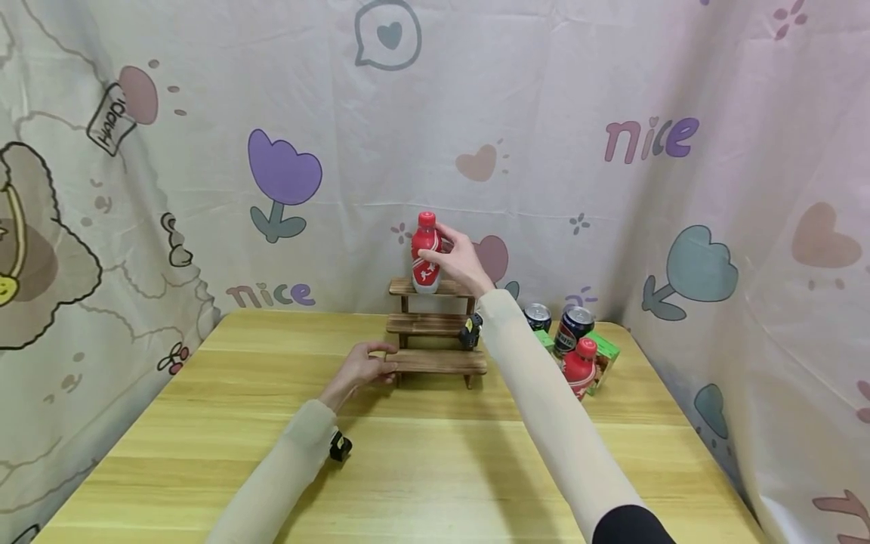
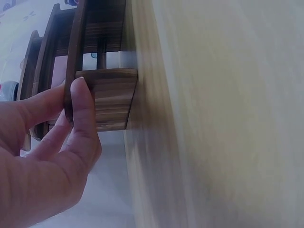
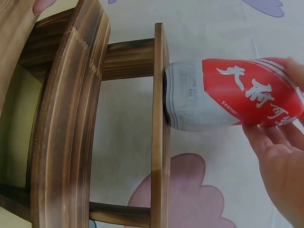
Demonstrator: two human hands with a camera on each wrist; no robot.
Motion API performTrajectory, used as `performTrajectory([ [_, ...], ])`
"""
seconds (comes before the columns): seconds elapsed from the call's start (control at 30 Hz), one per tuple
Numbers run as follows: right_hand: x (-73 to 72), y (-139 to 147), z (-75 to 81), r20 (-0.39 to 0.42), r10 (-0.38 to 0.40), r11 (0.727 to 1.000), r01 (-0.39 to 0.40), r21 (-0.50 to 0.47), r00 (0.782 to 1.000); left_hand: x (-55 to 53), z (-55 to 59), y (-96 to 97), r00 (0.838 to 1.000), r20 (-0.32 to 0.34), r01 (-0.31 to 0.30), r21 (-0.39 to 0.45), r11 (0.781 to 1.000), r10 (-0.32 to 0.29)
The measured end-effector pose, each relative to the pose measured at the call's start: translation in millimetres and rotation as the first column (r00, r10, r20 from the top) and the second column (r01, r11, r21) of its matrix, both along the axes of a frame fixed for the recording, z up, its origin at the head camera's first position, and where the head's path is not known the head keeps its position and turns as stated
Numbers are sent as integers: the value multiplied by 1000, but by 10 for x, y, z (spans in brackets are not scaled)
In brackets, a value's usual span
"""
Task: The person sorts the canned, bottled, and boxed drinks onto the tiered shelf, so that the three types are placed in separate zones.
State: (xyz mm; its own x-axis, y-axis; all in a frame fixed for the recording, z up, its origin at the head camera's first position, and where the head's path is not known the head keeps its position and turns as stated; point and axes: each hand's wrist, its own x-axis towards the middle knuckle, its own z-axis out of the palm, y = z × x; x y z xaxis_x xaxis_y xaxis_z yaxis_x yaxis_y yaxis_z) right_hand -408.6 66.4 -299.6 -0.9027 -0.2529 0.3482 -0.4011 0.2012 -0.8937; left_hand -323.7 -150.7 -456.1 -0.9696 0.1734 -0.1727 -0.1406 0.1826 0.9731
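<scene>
A red bottle [image 1: 423,243] with a red cap stands upright at the left part of the top step of a dark wooden three-step rack [image 1: 438,363]. My right hand [image 1: 464,264] holds the bottle from the right, thumb and fingers around its upper half. In the right wrist view, the pale base of the bottle [image 3: 185,95] meets the top board. My left hand [image 1: 362,369] grips the left end of the lowest step. Thumb and fingers of the left hand [image 2: 59,166] pinch that board from both faces in the left wrist view.
To the right of the rack, partly behind the right sleeve, stand another red bottle [image 1: 580,369], two dark cans, one of them a can [image 1: 574,326] at the back, and green boxes, including a green box [image 1: 606,350]. A patterned curtain [image 1: 381,136] hangs behind the wooden table [image 1: 408,468].
</scene>
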Motion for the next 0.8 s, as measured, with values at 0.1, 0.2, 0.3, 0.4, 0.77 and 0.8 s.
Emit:
performTrajectory([
  [0.1, -25, 0, 0, 7, 3, 1000, -3, 5, 1000, 6, 9, 2, 1000, 1, 4, -7, 1000, -4],
  [0.2, -21, -6, 15, 8, 13, 1000, -13, 3, 1000, 8, 12, 1, 1000, -2, 7, -8, 1000, -7],
  [0.3, 65, -17, 83, 18, 27, 1000, -27, -2, 999, 8, 15, -1, 1000, -10, 10, -10, 1000, -10],
  [0.4, 190, -28, 164, 29, 35, 999, -35, 0, 999, 8, 12, -2, 1000, -10, 12, -4, 1000, -12],
  [0.77, 195, -35, 174, 40, 31, 1000, -31, -5, 999, -5, -9, -3, 1000, -12, 13, -5, 1000, -13],
  [0.8, 150, -34, 146, 38, 31, 999, -31, -10, 999, -6, -9, -2, 1000, -12, 11, -2, 1000, -11],
])
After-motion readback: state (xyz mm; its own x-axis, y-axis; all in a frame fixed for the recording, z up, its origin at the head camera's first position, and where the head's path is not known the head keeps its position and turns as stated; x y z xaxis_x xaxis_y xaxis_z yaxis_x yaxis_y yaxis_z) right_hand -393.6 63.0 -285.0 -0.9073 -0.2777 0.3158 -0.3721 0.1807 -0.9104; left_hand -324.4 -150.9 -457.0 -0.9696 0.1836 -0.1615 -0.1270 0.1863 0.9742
